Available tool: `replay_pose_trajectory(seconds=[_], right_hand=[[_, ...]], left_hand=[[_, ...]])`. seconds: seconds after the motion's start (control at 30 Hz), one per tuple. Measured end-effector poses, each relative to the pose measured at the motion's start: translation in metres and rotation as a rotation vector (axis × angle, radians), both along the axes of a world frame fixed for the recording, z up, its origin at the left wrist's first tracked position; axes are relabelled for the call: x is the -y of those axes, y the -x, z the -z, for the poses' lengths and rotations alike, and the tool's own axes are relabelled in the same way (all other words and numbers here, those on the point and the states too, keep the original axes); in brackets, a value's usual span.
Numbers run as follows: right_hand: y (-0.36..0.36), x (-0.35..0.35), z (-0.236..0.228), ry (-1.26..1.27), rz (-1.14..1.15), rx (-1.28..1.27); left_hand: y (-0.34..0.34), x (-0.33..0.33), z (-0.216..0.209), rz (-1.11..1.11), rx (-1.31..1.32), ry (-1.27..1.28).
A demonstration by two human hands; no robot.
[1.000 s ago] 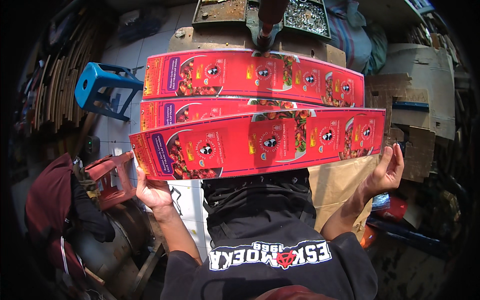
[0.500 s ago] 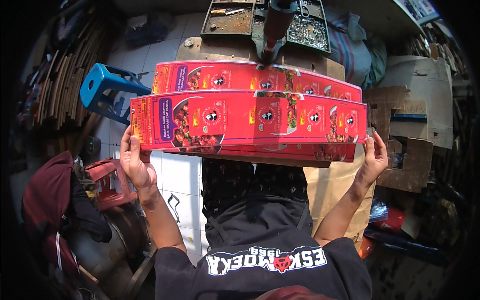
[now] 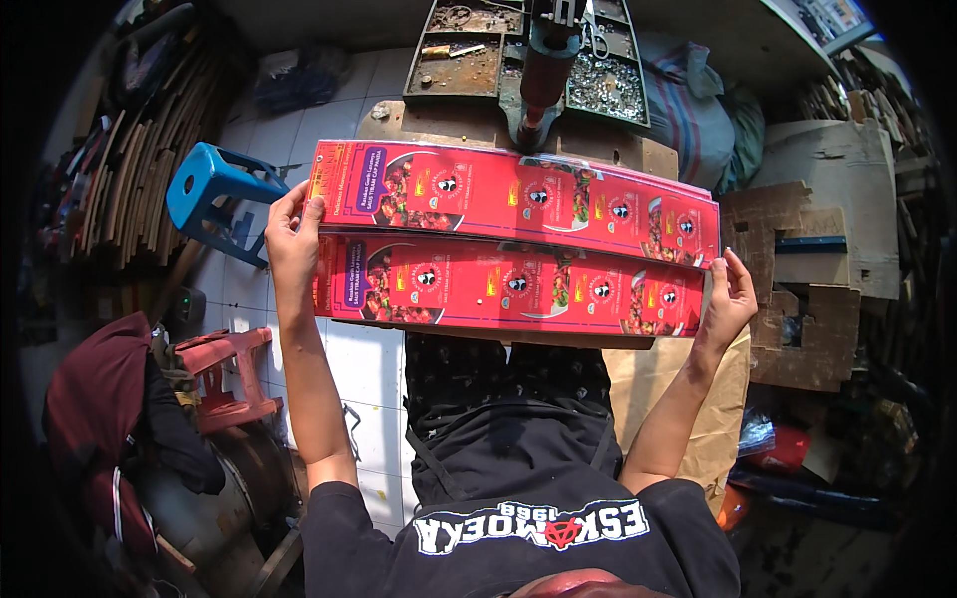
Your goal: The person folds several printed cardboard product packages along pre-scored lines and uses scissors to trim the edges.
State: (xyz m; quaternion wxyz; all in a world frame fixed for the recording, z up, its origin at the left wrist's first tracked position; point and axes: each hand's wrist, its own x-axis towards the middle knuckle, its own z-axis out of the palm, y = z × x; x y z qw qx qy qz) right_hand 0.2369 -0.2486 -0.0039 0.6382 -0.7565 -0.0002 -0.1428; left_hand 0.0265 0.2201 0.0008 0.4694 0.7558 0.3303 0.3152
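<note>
A long red printed strip panel (image 3: 478, 199) with food pictures and round emblems is held by its two short ends. My left hand (image 3: 291, 234) pinches the left end, thumb on top. At the lower right corner, the thumb and fingers of my right hand (image 3: 733, 297) close on the other end. Nearer to me lies a second red panel (image 3: 478, 284) of the same print, on the wooden worktop (image 3: 399, 123). The held panel is just beyond it, over other panel edges. Beyond both rises a bench press (image 3: 543, 85) with a dark red column.
Flanking the press are divided trays (image 3: 454, 70) with small metal pieces, and scissors (image 3: 595, 38). A blue plastic stool (image 3: 214, 194) stands left, a red stool (image 3: 229, 379) nearer. Cut cardboard (image 3: 797, 339) leans right; cardboard sheets (image 3: 150, 130) stack at far left.
Both hands have moved the held panel away from me, toward the press. The panel it overlapped now shows almost whole on the near side.
</note>
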Motion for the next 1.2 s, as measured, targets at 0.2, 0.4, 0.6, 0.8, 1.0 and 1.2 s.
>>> replay_pose_trajectory(seconds=[0.2,0.4,0.6,0.8,1.0,1.2], right_hand=[[-0.002,-0.002,0.01,-0.024,-0.034,-0.01],[-0.006,-0.004,0.013,0.019,-0.017,0.015],[-0.007,-0.006,0.015,0.036,0.015,-0.007],[0.005,0.009,0.015,0.112,0.123,0.05],[0.038,0.031,0.021,0.228,0.029,-0.075],[0.054,0.023,0.019,0.217,-0.002,-0.064]], left_hand=[[0.001,0.003,0.003,-0.061,-0.268,-0.233],[0.003,0.012,-0.001,-0.076,-0.292,-0.299],[0.005,0.015,0.0,-0.05,-0.362,-0.414],[0.034,0.027,-0.008,-0.18,-0.362,-0.481],[0.072,0.051,-0.002,-0.231,-0.412,-0.346],[0.072,0.064,-0.003,-0.253,-0.324,-0.31]])
